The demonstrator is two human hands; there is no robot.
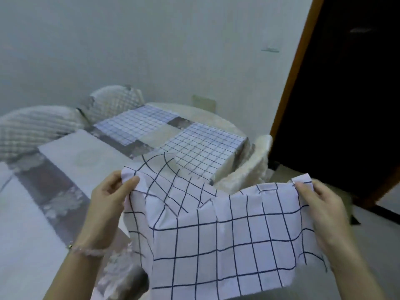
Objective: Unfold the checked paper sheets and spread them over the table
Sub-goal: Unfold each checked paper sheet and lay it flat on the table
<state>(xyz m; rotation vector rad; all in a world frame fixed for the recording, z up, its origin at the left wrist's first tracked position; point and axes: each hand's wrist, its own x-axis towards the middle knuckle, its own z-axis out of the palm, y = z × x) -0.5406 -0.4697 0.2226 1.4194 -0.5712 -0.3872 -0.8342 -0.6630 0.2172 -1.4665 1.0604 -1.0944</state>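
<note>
Far left of frame: two chairs (39,126) with checked covers pushed against the bench (71,152), which runs from lower left toward centre under a patterned cloth. Left-centre: left hand (106,195), bracelet at the wrist, grip pinched on the upper left corner of the checked sheet (216,241), thumb on top, fingers behind. The sheet fills lower centre, held up in the air over the near bench edge, part-unfolded: the left third is crumpled and one flap still folds back near the top centre; the right part hangs flatter. Upper centre: two spread sheets (138,124) already lie flat on the far end of the bench, side by side with a strip of cloth between them; the right one looks to droop over the bench edge, but blur makes that hard to confirm. Right: right hand (322,206), grip closed on the upper right corner of the sheet, in front of a dark doorway (346,94).

Step in hand: opening this sheet. To do it well, probably pull the corners apart to flatten the folded flap, keep the pinches light so the paper does not tear, then lower it onto the bare near part of the bench beside the laid sheets.
</note>
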